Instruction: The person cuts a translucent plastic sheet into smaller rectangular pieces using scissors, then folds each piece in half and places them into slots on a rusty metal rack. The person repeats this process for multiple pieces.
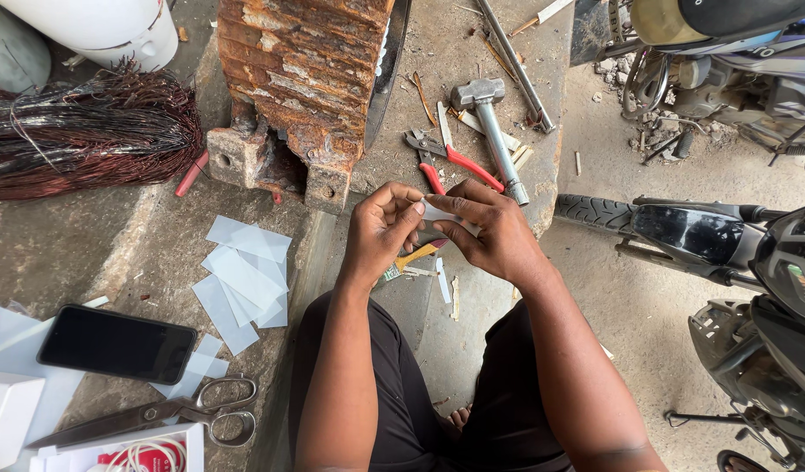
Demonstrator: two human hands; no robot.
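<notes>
Both forearms meet over the lap: left hand [380, 229] and right hand [490, 232] pinch a small white strip [442, 212], apparently folding it; a firm crease seems due.

1. Both bare forearms rise from the bottom of the view and converge near the centre, the wrists close together.
2. The left hand [380, 232] is curled, its back to the camera, thumb and fingertips pinched together at the right hand.
3. The right hand [490, 229] is also curled, fingers bent inward and touching the left hand's fingertips.
4. Both knees are bent beneath the arms.
</notes>
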